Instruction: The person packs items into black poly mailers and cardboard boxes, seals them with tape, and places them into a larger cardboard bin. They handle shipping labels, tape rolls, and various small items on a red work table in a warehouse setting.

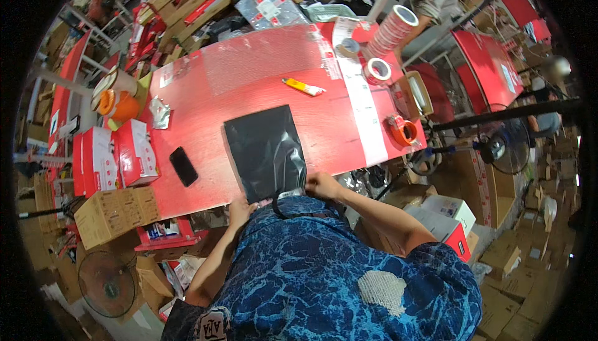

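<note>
A black plastic mailer bag [264,149] lies flat on the red table [210,103], its near end by my waist. At the bag's near left corner is my left hand [241,212], fingers bent towards its edge. My right hand [322,186] pinches the near right corner of the bag. A pale strip with printing shows along the near edge, partly covered by my shirt. Left of the bag a black smartphone [183,166] rests on the tabletop. Beyond the bag lies a yellow utility knife [302,87].
Tape rolls stand stacked [391,30] at the back right, with an orange tape roll [402,131] nearer. White label paper [362,112] runs down the right side. Red-and-white boxes [135,152] and an orange jug [119,103] occupy the left. A person [434,0] is beyond the table.
</note>
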A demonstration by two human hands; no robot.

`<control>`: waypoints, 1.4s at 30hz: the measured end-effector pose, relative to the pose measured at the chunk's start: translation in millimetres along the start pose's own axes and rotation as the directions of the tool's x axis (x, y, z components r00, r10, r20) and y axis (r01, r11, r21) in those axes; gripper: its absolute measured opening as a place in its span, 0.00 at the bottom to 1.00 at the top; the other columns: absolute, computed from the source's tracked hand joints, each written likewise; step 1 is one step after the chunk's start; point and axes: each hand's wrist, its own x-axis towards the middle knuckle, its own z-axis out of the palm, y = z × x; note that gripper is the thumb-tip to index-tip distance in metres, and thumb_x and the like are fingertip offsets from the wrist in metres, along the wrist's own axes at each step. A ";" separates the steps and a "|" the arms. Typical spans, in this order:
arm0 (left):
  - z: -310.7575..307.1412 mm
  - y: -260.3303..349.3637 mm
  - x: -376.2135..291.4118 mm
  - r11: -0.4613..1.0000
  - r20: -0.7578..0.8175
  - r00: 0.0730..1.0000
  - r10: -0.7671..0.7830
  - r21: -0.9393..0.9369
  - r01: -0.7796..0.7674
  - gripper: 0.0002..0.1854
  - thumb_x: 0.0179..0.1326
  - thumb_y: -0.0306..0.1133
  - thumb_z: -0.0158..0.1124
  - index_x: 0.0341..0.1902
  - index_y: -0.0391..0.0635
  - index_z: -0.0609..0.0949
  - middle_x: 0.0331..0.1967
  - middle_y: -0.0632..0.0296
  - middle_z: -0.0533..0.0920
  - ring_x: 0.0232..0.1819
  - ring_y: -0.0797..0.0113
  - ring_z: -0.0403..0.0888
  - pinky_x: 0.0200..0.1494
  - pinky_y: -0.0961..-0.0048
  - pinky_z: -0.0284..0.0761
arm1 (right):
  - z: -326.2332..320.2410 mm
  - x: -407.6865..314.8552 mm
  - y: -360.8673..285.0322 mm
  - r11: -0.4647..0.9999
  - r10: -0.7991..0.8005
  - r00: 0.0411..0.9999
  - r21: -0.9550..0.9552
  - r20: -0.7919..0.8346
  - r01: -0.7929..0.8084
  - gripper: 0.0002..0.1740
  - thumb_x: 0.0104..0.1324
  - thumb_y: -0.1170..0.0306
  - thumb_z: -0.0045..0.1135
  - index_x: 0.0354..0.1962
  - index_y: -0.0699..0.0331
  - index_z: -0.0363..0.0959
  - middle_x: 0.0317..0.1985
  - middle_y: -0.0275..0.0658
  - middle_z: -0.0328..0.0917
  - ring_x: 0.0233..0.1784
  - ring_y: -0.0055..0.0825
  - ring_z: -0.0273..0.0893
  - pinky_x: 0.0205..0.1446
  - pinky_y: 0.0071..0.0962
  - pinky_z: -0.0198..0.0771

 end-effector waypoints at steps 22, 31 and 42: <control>144.0 162.2 88.8 0.008 0.785 0.495 0.372 0.531 -0.848 0.45 0.75 0.56 0.62 0.91 0.61 0.59 0.93 0.68 0.50 0.94 0.53 0.40 0.92 0.48 0.39 | -25.2 -198.3 97.4 0.843 0.213 0.976 -0.513 0.041 -0.162 0.15 0.76 0.63 0.60 0.56 0.59 0.80 0.43 0.49 0.88 0.49 0.50 0.89 0.49 0.49 0.84; 104.8 102.0 28.1 0.263 0.647 0.680 0.345 0.629 -0.731 0.47 0.65 0.50 0.72 0.87 0.55 0.67 0.86 0.71 0.65 0.83 0.61 0.63 0.83 0.54 0.60 | -107.1 -107.2 88.9 0.891 -0.390 0.915 -0.295 -0.104 0.346 0.34 0.66 0.64 0.72 0.68 0.62 0.74 0.69 0.50 0.77 0.77 0.50 0.71 0.79 0.47 0.69; 136.0 107.3 22.8 0.754 -0.228 0.926 0.301 0.651 -0.085 0.18 0.79 0.43 0.63 0.55 0.36 0.82 0.61 0.49 0.82 0.62 0.43 0.80 0.67 0.52 0.74 | -104.2 -28.7 59.8 0.952 0.187 0.901 -0.155 -0.392 -0.265 0.25 0.70 0.66 0.69 0.62 0.63 0.75 0.51 0.48 0.87 0.54 0.50 0.87 0.54 0.47 0.80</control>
